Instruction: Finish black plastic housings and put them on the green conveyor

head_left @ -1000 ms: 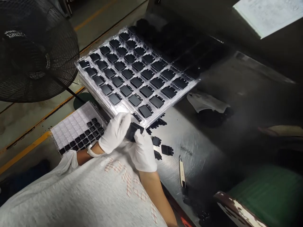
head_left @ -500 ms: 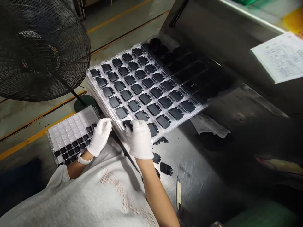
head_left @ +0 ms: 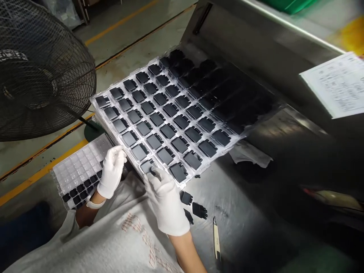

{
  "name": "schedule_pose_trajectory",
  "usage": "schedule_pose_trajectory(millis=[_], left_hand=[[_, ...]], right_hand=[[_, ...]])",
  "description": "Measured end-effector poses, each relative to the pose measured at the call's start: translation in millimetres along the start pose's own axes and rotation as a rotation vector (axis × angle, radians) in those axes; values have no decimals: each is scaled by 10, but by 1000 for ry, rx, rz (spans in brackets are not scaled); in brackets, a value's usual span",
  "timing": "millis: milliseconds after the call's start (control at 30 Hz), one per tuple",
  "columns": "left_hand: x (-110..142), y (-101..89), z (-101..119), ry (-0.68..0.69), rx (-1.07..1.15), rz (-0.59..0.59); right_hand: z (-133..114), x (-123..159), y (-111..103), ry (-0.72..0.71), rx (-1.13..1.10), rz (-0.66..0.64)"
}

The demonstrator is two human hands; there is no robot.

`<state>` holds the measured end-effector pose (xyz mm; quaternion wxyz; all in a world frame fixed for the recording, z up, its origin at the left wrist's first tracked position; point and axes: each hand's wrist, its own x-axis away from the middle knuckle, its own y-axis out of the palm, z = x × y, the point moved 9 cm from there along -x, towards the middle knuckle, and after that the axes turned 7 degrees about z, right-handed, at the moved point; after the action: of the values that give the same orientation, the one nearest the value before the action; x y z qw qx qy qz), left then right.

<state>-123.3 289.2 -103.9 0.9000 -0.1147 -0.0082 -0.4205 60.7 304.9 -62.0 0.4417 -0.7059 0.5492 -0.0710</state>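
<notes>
A large clear plastic tray [head_left: 182,182], on top of a stack, holds rows of flat black plastic parts with pronged ends. At its near corner my right hand [head_left: 167,199], in a white glove, has its fingertips on the edge of one black plastic part [head_left: 148,165], which lies in its pocket. The thumb and fingers are curled at the part's pronged end. My left hand [head_left: 111,172], also gloved, is beside the tray's left edge with its fingers closed together. Whatever it may hold is hidden.
Loose black parts [head_left: 199,210] and a cutter knife [head_left: 216,240] lie on the metal table [head_left: 244,212]. A second, partly filled tray [head_left: 76,165] is at lower left. A large fan [head_left: 42,76] stands left. A paper sheet [head_left: 335,85] is at right.
My right hand has drawn back a little toward me from the corner part, which now shows more fully and flat in its pocket. The left hand stays closed. The view has shifted.
</notes>
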Motion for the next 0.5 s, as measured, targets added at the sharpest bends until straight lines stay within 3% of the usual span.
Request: schedule_pose_trajectory(millis=[100,300,500], left_hand=[[-79,-6,155,59,4,37],[-292,68,401,301,-96,72],[-476,20,649,549,-280,195]], right_hand=[[-14,-61,-42,1,8,-37],[63,-48,-266,20,-70,-95],[444,212,-626,281,-115,-57]])
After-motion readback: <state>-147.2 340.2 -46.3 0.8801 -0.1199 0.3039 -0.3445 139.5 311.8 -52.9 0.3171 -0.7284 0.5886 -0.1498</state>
